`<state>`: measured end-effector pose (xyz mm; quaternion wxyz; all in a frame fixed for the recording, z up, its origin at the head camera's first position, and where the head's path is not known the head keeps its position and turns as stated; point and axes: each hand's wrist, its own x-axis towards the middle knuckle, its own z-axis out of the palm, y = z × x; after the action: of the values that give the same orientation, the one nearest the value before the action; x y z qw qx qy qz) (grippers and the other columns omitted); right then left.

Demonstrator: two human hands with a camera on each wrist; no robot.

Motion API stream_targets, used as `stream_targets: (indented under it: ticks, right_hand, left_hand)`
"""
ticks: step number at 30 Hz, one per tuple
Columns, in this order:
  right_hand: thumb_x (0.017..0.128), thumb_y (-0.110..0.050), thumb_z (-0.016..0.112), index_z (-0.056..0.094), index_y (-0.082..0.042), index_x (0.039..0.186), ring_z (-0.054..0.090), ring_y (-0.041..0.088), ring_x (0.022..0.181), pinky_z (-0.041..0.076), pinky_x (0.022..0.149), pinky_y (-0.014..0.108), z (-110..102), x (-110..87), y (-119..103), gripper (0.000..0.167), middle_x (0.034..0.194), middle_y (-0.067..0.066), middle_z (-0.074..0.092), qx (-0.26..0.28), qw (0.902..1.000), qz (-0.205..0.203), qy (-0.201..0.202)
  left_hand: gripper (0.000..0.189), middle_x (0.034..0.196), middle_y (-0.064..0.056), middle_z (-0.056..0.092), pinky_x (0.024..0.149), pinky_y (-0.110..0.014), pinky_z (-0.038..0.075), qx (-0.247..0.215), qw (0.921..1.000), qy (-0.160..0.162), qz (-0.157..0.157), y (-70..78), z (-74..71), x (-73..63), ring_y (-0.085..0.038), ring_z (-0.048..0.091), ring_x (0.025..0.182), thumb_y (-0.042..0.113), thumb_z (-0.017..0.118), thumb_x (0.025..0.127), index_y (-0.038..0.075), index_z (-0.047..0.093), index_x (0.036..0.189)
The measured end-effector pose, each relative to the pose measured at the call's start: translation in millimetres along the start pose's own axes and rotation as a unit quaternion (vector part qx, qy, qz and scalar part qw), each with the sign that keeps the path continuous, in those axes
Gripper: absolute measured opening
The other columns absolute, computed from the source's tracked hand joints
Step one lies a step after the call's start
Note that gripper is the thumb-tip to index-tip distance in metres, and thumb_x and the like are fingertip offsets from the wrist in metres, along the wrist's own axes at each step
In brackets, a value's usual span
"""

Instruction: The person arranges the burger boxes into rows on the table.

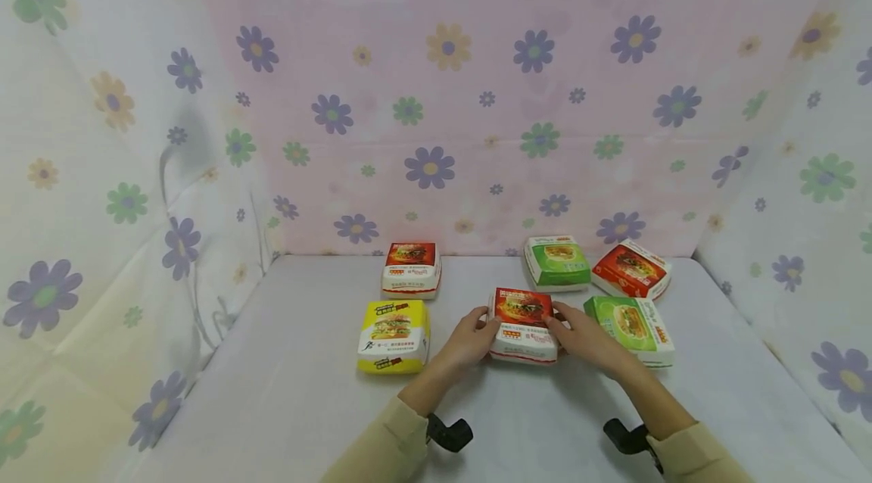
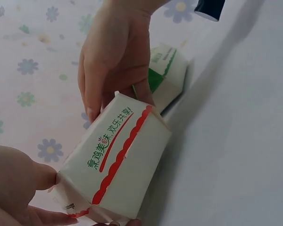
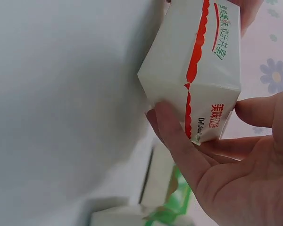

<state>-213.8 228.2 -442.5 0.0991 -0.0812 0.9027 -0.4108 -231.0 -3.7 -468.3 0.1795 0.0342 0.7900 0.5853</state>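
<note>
Between both hands is a red and white burger box [image 1: 523,324], its lid printed with a burger picture. My left hand [image 1: 471,339] grips its left side, thumb near the top edge. My right hand [image 1: 575,331] grips the opposite side, with the thumb on the lid's edge. In the left wrist view the white front wall of this burger box [image 2: 125,155] shows a red wavy stripe and green lettering. The right wrist view has the fingers [image 3: 179,146] spread along the side wall of the box [image 3: 198,56], which is closed.
A yellow burger box [image 1: 393,337] lies left of the hands, with another red one [image 1: 411,271] behind it. To the right are two green boxes, one near [image 1: 630,328] and one farther back [image 1: 557,263], and a tilted red box [image 1: 632,269]. Flowered cloth [image 1: 436,89] encloses the white table [image 1: 293,392].
</note>
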Motion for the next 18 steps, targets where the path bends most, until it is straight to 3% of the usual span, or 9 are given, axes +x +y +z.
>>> stream_targets:
  ticks: [4, 10, 18]
  right_hand:
    - [0.11, -0.025, 0.047, 0.031, 0.01, 0.154, 0.061, 0.035, 0.115, 0.058, 0.08, 0.042, 0.2, 4.3, -9.3, 0.059, 0.144, 0.035, 0.049, 0.014, 0.9996, -0.018, 0.015]
    - [0.11, -0.033, 0.046, 0.028, 0.006, 0.157, 0.056, 0.044, 0.126, 0.055, 0.092, 0.048, -3.1, 13.1, -28.0, 0.064, 0.153, 0.033, 0.041, -0.005, 0.9992, -0.015, 0.038]
    - [0.11, -0.035, 0.044, 0.023, 0.002, 0.16, 0.051, 0.043, 0.133, 0.051, 0.1, 0.051, -6.4, 27.8, -40.1, 0.065, 0.158, 0.03, 0.037, 0.048, 0.9976, -0.007, 0.048]
  left_hand:
    - [0.066, 0.142, -0.018, 0.05, 0.09, -0.039, 0.056, 0.0, 0.9998, 0.01, 0.016, 7.6, -9.0, -0.8, -0.024, 0.055, 0.115, 0.045, 0.054, 0.105, 0.009, 0.037, 0.158]
    - [0.065, 0.141, -0.02, 0.051, 0.087, -0.038, 0.058, -0.015, 0.9987, 0.026, 0.041, 24.1, -23.2, 0.4, -0.023, 0.06, 0.109, 0.041, 0.05, 0.108, 0.006, 0.033, 0.159]
    - [0.064, 0.141, -0.02, 0.053, 0.088, -0.038, 0.057, -0.041, 0.9977, 0.033, 0.044, 41.2, -36.7, 8.9, -0.023, 0.062, 0.107, 0.038, 0.051, 0.108, 0.006, 0.033, 0.16]
